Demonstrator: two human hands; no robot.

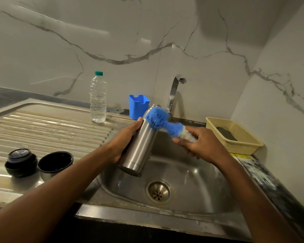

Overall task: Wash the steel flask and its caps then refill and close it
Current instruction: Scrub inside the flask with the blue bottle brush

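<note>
- Left hand grips steel flask, tilted over sink.
- Right hand holds bottle brush at flask mouth.
- 2 caps on drainboard.
- Risk: wet steel may slip; angled brush could jam or splash.

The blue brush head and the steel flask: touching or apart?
Touching. The head view shows the blue brush head pressed against the steel flask near its neck.

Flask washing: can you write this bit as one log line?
left hand holds steel flask over sink | right hand brush at mouth | caps on drainboard
</note>
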